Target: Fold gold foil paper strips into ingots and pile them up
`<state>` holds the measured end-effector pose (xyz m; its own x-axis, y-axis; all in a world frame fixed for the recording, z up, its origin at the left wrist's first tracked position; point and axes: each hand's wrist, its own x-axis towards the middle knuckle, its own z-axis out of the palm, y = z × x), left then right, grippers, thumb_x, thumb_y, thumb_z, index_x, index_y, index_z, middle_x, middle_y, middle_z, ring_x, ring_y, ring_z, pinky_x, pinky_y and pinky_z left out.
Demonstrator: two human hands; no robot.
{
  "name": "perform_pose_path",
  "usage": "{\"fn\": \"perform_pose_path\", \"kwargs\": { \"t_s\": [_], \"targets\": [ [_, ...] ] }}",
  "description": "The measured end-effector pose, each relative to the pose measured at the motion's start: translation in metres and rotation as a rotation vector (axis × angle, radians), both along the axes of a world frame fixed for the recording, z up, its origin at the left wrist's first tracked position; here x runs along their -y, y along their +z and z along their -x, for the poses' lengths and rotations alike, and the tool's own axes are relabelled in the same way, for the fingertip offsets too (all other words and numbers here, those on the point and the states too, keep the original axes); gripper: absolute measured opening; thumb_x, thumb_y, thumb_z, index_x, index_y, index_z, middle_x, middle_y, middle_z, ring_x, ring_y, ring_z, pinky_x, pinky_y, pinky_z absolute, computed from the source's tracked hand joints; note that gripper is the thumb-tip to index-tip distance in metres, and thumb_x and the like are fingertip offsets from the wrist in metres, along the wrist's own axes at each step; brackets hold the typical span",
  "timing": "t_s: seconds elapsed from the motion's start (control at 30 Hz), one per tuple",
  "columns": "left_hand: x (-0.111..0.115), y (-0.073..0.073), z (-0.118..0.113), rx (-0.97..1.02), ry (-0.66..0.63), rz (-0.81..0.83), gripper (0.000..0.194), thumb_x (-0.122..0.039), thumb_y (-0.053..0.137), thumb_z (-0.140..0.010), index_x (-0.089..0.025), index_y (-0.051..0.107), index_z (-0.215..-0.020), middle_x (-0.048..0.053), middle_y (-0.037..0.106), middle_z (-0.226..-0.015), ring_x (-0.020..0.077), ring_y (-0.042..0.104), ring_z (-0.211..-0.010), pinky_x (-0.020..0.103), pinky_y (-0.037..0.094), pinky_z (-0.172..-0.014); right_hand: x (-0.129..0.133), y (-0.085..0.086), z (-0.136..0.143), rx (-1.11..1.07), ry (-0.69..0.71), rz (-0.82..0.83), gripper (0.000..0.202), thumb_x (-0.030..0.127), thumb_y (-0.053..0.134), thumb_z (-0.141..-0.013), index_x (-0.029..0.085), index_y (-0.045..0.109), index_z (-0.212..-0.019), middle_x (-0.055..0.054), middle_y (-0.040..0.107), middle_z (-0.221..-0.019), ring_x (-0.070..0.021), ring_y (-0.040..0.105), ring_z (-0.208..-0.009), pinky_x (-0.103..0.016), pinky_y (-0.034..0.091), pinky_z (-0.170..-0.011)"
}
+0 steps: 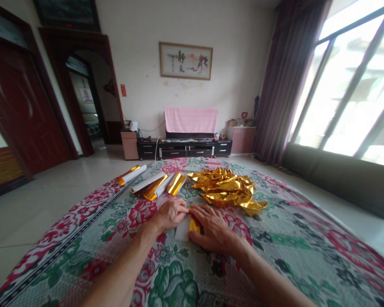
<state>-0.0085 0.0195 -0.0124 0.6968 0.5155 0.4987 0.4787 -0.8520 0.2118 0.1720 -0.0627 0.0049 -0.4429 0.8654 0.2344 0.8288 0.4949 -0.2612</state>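
Observation:
A sheet of gold foil paper with a white back (182, 231) lies on the flowered cloth in front of me, partly folded over so that a gold strip shows. My left hand (172, 214) is closed, its fingers pinching the far edge of the sheet. Flat across the gold part rests my right hand (213, 229), fingers stretched out and thumb spread toward me. Both hands meet at the far edge, hiding that part of the fold. Just beyond them is a pile of folded gold foil pieces (227, 187).
Several curled gold-and-white foil sheets (160, 185) lie left of the pile, one (131, 175) farther left. The flowered cloth (115, 256) covers the surface under my hands. Across the room stand a low black cabinet (188, 151) and a pink cloth (192, 120) over a screen-shaped object.

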Motion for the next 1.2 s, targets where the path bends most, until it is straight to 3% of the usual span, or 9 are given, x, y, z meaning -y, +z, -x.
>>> {"fn": "perform_pose_path", "kwargs": {
  "t_s": [0.17,0.33,0.57,0.73,0.87,1.2],
  "targets": [
    [0.005,0.007,0.005,0.050,0.022,0.095,0.020,-0.013,0.053,-0.073,-0.021,0.072,-0.075,0.001,0.068,-0.082,0.0125,0.060,-0.078,0.025,0.046,-0.079,0.000,-0.001,-0.001,-0.021,0.005,-0.029,0.058,0.045,0.051,-0.073,0.025,0.042,-0.127,-0.003,0.043,-0.133,-0.0250,0.036,-0.116,-0.039,0.025,-0.097],
    [0.004,0.002,-0.005,0.176,0.218,0.104,0.019,-0.017,0.051,-0.076,-0.018,0.070,-0.079,0.003,0.068,-0.080,0.0132,0.061,-0.077,0.024,0.047,-0.075,0.002,0.001,-0.001,-0.036,0.015,-0.036,0.058,0.044,0.052,-0.072,0.026,0.042,-0.126,-0.003,0.047,-0.129,-0.0246,0.037,-0.114,-0.037,0.026,-0.096],
    [-0.002,-0.007,-0.026,0.109,0.501,0.096,0.018,-0.024,0.056,-0.074,-0.018,0.068,-0.086,0.005,0.065,-0.081,0.0160,0.059,-0.076,0.028,0.046,-0.073,0.001,-0.001,-0.002,-0.045,0.025,-0.058,0.058,0.043,0.052,-0.073,0.026,0.041,-0.127,-0.002,0.047,-0.128,-0.0236,0.037,-0.113,-0.036,0.024,-0.097],
    [-0.002,-0.003,-0.027,0.036,0.597,0.188,0.028,-0.022,0.057,-0.071,-0.018,0.064,-0.098,0.004,0.064,-0.081,0.0157,0.058,-0.079,0.025,0.044,-0.075,-0.001,-0.005,-0.004,-0.046,0.028,-0.070,0.059,0.046,0.052,-0.073,0.026,0.041,-0.127,-0.001,0.046,-0.129,-0.0234,0.036,-0.114,-0.036,0.025,-0.096],
    [0.002,0.004,-0.021,-0.015,0.732,0.206,0.041,-0.032,0.061,-0.068,-0.023,0.061,-0.108,0.006,0.062,-0.090,0.0199,0.057,-0.086,0.030,0.043,-0.078,-0.003,-0.007,-0.004,-0.037,0.030,-0.065,0.059,0.047,0.052,-0.073,0.024,0.043,-0.126,-0.002,0.044,-0.131,-0.0235,0.035,-0.115,-0.037,0.025,-0.097],
    [-0.004,0.001,0.005,-0.026,0.632,0.286,0.053,-0.031,0.064,-0.063,-0.019,0.058,-0.114,0.009,0.059,-0.095,0.0213,0.056,-0.088,0.031,0.043,-0.081,-0.002,-0.007,-0.004,-0.024,0.029,-0.081,0.056,0.046,0.052,-0.075,0.024,0.045,-0.125,-0.004,0.046,-0.129,-0.0243,0.037,-0.114,-0.039,0.026,-0.095]
  ]
}}
